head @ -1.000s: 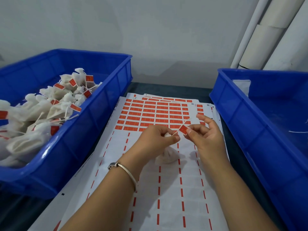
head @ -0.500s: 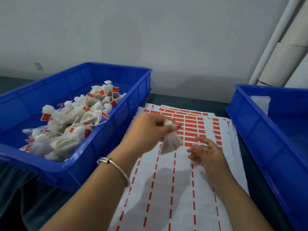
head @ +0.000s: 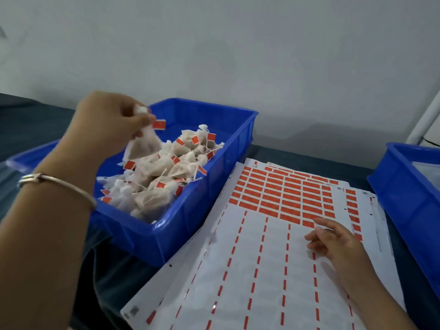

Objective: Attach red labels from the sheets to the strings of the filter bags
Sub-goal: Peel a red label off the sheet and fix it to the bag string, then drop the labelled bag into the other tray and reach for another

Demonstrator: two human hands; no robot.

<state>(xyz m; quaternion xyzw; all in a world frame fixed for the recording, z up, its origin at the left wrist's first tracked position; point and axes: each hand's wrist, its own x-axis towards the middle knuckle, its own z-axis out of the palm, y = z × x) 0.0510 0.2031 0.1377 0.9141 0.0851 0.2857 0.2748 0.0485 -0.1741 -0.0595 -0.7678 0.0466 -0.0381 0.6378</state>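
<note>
My left hand (head: 107, 122) pinches a white filter bag (head: 142, 146) by its top, with a red label (head: 159, 124) sticking out beside my fingers. It hangs over the left blue bin (head: 197, 210), above a heap of labelled filter bags (head: 162, 177). My right hand (head: 333, 241) rests on the label sheet (head: 262, 270) with loosely spread fingers and holds nothing. Its fingertips lie at the lower edge of the remaining red labels (head: 285, 196).
A second blue bin (head: 404, 201) stands at the right edge. More label sheets lie stacked under the top one. The lower half of the sheet carries only thin red strips. A grey wall is close behind the table, with white pipes (head: 426, 120) at the far right.
My left hand has carried the labelled bag from above the sheet leftward and up over the left bin. My right hand has let go and dropped onto the sheet.
</note>
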